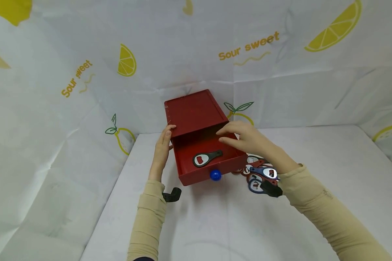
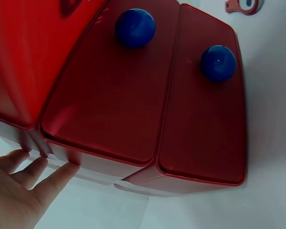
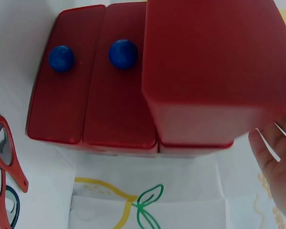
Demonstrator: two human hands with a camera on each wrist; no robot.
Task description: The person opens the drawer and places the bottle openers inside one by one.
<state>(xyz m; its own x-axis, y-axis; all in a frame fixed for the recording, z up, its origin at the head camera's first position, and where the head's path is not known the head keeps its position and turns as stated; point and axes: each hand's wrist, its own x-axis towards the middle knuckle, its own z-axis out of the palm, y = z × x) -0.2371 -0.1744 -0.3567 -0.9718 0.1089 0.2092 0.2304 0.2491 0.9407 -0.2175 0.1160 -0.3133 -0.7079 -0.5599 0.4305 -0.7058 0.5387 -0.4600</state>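
Note:
A red drawer cabinet (image 1: pixel 196 108) stands against the back cloth, its top drawer (image 1: pixel 183 161) pulled out by the blue knob (image 1: pixel 216 175) side. Inside that drawer lies one black bottle opener (image 1: pixel 212 156) with a white centre. My left hand (image 1: pixel 161 150) rests against the cabinet's left side; in the left wrist view the extended fingertips of the left hand (image 2: pixel 19 191) touch the wall. Over the drawer's right edge hovers my right hand (image 1: pixel 245 137), fingers loosely bent, holding nothing. The right wrist view shows the right hand (image 3: pixel 281 167) beside the drawer's outer wall, partly cut off.
Right of the drawer, several red, blue and black bottle openers (image 1: pixel 261 172) lie in a pile on the white table (image 1: pixel 215 224), partly hidden by the right wrist. Two shut lower drawers with blue knobs (image 2: pixel 218 63) show below. White cloth (image 1: pixel 183 47) with lemon prints hangs behind.

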